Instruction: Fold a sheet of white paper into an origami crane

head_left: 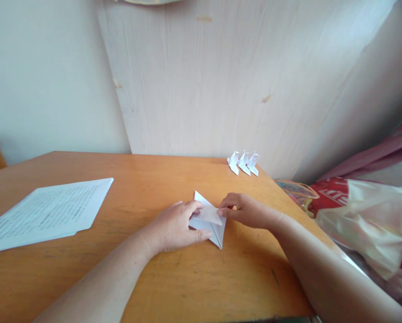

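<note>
A partly folded sheet of white paper (206, 214) lies on the wooden table, with pointed corners at its top and bottom and a crease near the lower tip. My left hand (176, 224) rests on its left side, thumb along the lower part and fingers curled over the upper part. At the right edge, my right hand (243, 209) pinches a raised flap between thumb and forefinger. Some of the paper is hidden under my left fingers.
A stack of printed sheets (53, 213) lies on the left of the wooden table (147, 175). Three folded paper figures (243, 163) stand at the back right corner. Plastic bags (365, 224) and red items sit beyond the right edge. A pale board (201, 89) rises behind.
</note>
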Available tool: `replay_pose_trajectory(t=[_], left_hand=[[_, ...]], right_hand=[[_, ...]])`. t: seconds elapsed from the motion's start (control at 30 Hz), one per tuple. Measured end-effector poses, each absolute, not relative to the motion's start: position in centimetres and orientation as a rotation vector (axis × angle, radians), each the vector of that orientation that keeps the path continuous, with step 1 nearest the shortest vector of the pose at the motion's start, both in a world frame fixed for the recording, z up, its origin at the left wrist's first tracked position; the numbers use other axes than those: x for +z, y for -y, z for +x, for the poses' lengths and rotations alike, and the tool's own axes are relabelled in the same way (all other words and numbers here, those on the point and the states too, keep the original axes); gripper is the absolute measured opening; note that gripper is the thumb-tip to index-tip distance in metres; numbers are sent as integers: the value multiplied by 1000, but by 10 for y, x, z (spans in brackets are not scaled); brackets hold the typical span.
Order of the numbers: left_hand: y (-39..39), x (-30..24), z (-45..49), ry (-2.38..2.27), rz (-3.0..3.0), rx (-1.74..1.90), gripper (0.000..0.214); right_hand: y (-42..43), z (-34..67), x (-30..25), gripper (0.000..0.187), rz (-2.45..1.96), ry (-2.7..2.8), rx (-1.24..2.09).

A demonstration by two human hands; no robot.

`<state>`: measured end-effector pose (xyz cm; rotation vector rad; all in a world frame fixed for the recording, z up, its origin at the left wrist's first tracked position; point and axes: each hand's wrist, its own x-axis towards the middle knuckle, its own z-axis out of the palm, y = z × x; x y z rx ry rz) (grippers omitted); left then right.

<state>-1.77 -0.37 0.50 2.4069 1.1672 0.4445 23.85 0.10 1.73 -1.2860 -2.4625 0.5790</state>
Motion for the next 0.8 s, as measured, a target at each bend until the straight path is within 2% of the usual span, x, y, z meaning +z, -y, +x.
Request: replay_pose_trajectory(t=[0.13,0.23,0.4,0.5,0.7,0.8], left_hand=[[-1,-5,-15,-1183,2398,512,19],[-4,-9,-15,-1155,2415,545,17],[-6,-9,-15,-1174,2447,558,18],[-6,-8,-15,-1205,2434,558,17],[-8,-11,-14,-1272,2359,569,17],[-9,-12,-14,-1278,2335,596,18]], right_hand=[[0,237,17,30,-1283,2458,567],[-1,238,16,29,-1311,2413,620],[-2,239,17,49,-1283,2391,733],[-2,237,16,43,-1267,2431,733],[-4,228,0,12,-1425,2366,571],[-5,223,-6,7,-1443,2369,540]])
